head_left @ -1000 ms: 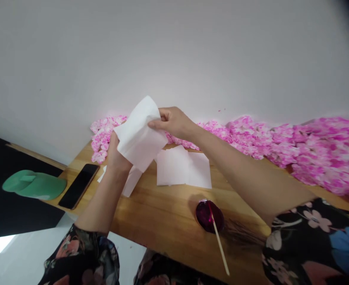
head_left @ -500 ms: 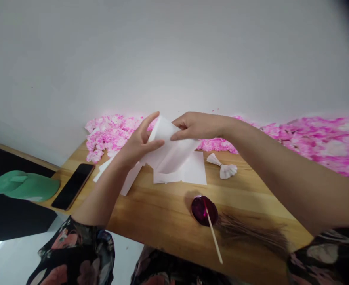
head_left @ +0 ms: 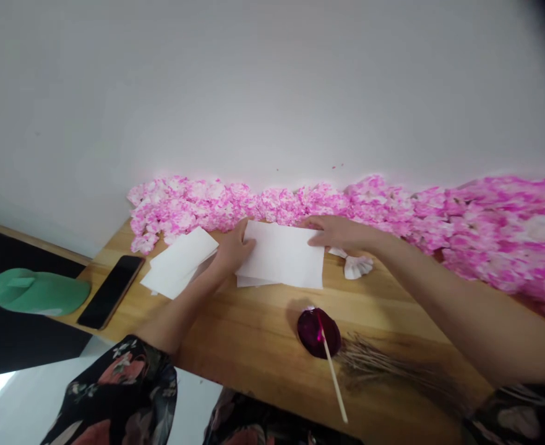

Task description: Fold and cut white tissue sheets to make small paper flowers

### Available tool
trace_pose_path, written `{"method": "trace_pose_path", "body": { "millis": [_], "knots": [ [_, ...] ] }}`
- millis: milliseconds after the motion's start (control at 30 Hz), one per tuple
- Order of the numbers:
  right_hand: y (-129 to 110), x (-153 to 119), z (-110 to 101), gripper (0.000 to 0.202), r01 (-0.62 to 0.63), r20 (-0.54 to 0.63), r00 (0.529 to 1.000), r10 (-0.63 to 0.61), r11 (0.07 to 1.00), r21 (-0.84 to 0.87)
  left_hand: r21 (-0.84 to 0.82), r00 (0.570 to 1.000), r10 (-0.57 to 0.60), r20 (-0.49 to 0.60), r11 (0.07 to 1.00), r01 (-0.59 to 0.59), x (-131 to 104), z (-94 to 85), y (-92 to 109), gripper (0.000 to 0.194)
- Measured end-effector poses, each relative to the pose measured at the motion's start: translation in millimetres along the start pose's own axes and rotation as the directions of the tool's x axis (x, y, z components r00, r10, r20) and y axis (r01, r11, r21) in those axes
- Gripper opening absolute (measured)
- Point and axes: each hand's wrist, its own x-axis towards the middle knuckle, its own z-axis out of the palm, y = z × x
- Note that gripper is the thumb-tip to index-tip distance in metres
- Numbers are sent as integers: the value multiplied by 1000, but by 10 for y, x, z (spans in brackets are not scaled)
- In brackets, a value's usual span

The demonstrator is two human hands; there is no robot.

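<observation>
Some white sheets of paper (head_left: 281, 254) lie stacked on the wooden table in front of me. My left hand (head_left: 233, 248) grips their left edge, thumb on top. At the upper right edge my right hand (head_left: 339, 235) pinches the paper, its lower fingers partly hidden. Just right of the stack is a pleated white paper piece (head_left: 359, 267), narrow in the middle like a bow. More white paper (head_left: 177, 262) lies to the left, partly behind my left forearm.
A round dish of dark magenta liquid (head_left: 313, 337) holds a thin wooden stick (head_left: 336, 386). Thin brown twigs (head_left: 388, 366) lie beside it. Pink and white flowers (head_left: 281, 204) line the wall. At the left are a black phone (head_left: 111, 293) and a green object (head_left: 35, 292).
The paper that was raised and curled between my hands now lies flat on the other sheets. Both hands have come down, and my right hand has moved to the right edge.
</observation>
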Motion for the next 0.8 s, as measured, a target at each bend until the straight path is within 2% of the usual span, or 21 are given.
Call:
{"method": "trace_pose_path", "body": {
  "millis": [67,200,300,400,500,600,667,733,800],
  "knots": [
    [41,50,100,38,7,-50,999,-15,988,-157,145,1000,11,-13,989,-9,1,36,-47,65],
    [64,98,192,43,5,-104,993,-55,901,-434,267,999,-7,49,964,-6,-1,70,-44,70],
    [40,111,200,43,-78,-123,992,17,859,-506,373,994,-4,112,927,-38,-11,72,-29,73],
    [-3,125,194,36,-136,-120,989,85,838,-529,499,991,20,133,863,-84,-49,54,-9,71],
    [-53,110,175,22,-125,-97,991,87,846,-518,538,980,175,95,819,-198,-87,40,49,65],
    [-152,25,127,7,25,-91,993,-73,893,-449,453,925,366,102,811,-370,-44,50,171,69],
    [-260,-66,83,2,137,-124,973,-193,924,-358,304,894,422,153,841,-449,44,53,272,78],
    [-373,-165,44,3,205,-173,951,-256,942,-265,131,885,406,229,888,-441,147,27,361,81],
    [-452,-255,21,9,231,-245,929,-278,952,-203,9,885,333,325,935,-355,228,-36,416,62]
  ]
}}
